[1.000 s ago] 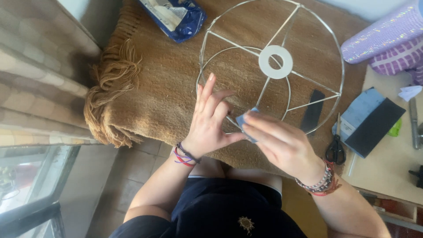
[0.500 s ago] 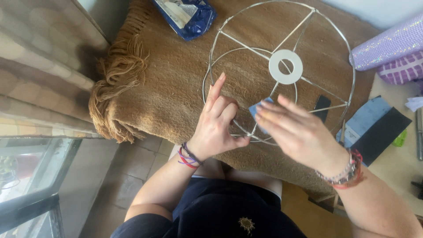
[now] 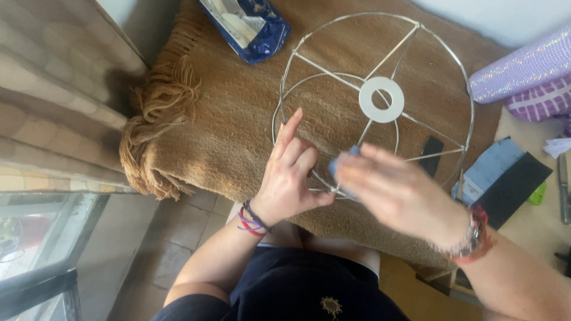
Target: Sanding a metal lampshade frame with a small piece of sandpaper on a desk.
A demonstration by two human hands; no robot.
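Note:
A round wire lampshade frame (image 3: 464, 107) with a white centre ring (image 3: 381, 99) lies on a brown fringed blanket (image 3: 226, 113). My left hand (image 3: 291, 172) rests on the frame's near rim, fingers spread, thumb and fingers pinching the wire. My right hand (image 3: 395, 193), motion-blurred, holds a small blue piece (image 3: 340, 165) against the same part of the rim. Both wrists wear bracelets.
A blue and white bag (image 3: 250, 27) lies at the blanket's far edge. To the right are purple sparkly rolls (image 3: 523, 68), a blue-grey and black flat packet (image 3: 505, 178) and a small black strip (image 3: 431, 151). Tiled floor and a glass pane are on the left.
The view shifted, so the frame sits further right. My right hand moved along the near rim with the blue piece and is now blurred; my left hand kept its grip on the wire.

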